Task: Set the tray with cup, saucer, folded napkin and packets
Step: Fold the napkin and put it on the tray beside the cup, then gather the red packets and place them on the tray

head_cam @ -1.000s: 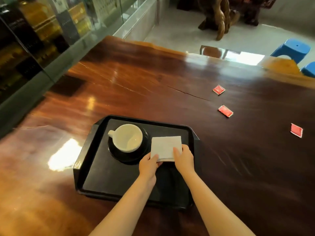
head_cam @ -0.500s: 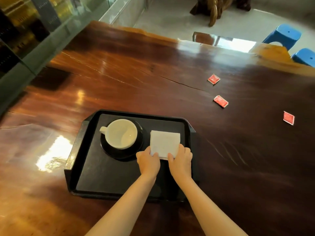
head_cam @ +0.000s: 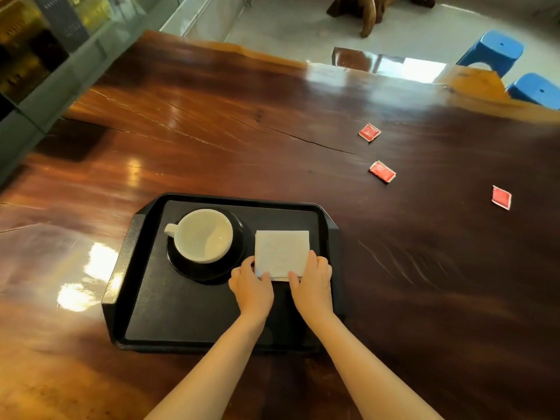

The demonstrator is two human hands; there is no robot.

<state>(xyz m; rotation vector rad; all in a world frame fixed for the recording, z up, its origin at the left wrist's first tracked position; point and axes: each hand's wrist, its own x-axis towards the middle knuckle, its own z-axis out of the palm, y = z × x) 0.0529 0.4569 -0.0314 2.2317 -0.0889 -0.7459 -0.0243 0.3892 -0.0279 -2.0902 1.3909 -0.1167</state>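
A black tray lies on the dark wooden table. On its left half a white cup stands on a black saucer, handle pointing left. A folded white napkin lies flat on the tray to the right of the saucer. My left hand grips the napkin's near left corner and my right hand grips its near right corner, fingers curled over the edge. Three red packets lie on the table to the right: one far, one in the middle, one far right.
The table stretches far ahead and to the right. Two blue stools stand beyond its far right edge. A glass cabinet runs along the left side. A carved wooden piece stands on the floor beyond.
My hands have slid from the napkin's near edge out to its two near corners. The napkin lies squarer on the tray. The view has tipped down a little.
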